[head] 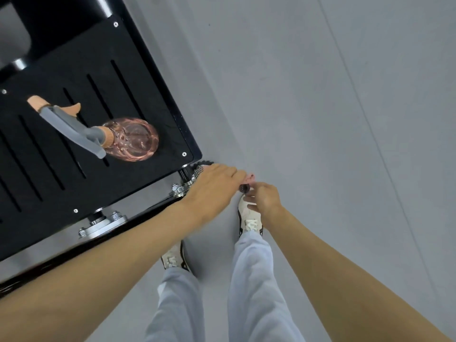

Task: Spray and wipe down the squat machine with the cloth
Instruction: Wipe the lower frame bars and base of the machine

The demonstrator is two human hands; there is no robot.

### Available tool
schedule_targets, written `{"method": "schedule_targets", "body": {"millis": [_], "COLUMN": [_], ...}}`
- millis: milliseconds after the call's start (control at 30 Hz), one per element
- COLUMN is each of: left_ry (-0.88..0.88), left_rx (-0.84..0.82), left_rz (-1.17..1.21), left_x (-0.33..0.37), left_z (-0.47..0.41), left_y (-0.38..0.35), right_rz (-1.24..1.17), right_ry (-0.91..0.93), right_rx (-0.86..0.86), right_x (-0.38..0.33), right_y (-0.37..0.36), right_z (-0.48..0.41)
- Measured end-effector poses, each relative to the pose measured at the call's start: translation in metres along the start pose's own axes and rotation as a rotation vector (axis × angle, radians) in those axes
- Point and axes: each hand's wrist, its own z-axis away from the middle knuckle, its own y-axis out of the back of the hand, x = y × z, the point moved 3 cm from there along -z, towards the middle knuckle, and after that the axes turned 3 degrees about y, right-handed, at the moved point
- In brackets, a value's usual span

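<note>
The squat machine's black slotted footplate (74,169) fills the left of the view. A pink translucent spray bottle (134,139) with a grey trigger head rests on the plate, untouched by either hand. At the plate's near right corner a knurled metal peg (198,172) sticks out. My left hand (212,187) wraps over this peg, and a bit of pink cloth (249,176) shows at its fingertips; the rest of the cloth is hidden under the hand. My right hand (265,199) pinches the peg's black end cap (244,188) just past the left fingertips.
Silver bolted flanges (98,224) sit under the plate's near edge. My two feet in white shoes (250,219) stand on the grey floor (320,119) just beside the machine's corner. The machine's black frame tube (74,11) rises at the top left.
</note>
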Motion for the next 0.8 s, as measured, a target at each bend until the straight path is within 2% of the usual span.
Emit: {"method": "schedule_targets", "body": {"millis": [33, 133, 200, 300, 400, 500, 667, 800], "left_ry": [0.062, 0.129, 0.072, -0.098, -0.389, -0.606, -0.693, -0.668], "left_rx": [-0.036, -0.329, -0.487, -0.633, -0.61, -0.567, -0.502, -0.494], "left_rz": [-0.019, -0.225, -0.372, -0.626, -1.008, -1.207, -1.369, -1.318], "left_x": [0.002, 0.017, 0.03, 0.043, 0.04, 0.043, 0.044, 0.02], "left_z": [-0.006, -0.03, -0.038, -0.03, -0.011, 0.009, 0.042, 0.061], "left_y": [-0.005, -0.023, -0.031, -0.046, -0.059, -0.06, -0.058, -0.084], "right_rz": [-0.017, 0.012, 0.021, -0.033, -0.033, 0.034, 0.098, 0.104], "right_ry": [-0.008, -0.005, -0.001, 0.02, 0.099, 0.148, 0.211, 0.2], "right_rx": [0.019, 0.06, 0.079, 0.094, 0.094, 0.031, -0.073, -0.119], "right_x": [0.003, 0.014, 0.022, 0.024, 0.017, 0.012, 0.004, 0.005], "right_y": [0.003, 0.011, 0.012, 0.01, 0.001, -0.013, -0.032, -0.043], "right_z": [0.002, 0.008, 0.011, 0.012, 0.013, 0.019, 0.028, 0.04]}}
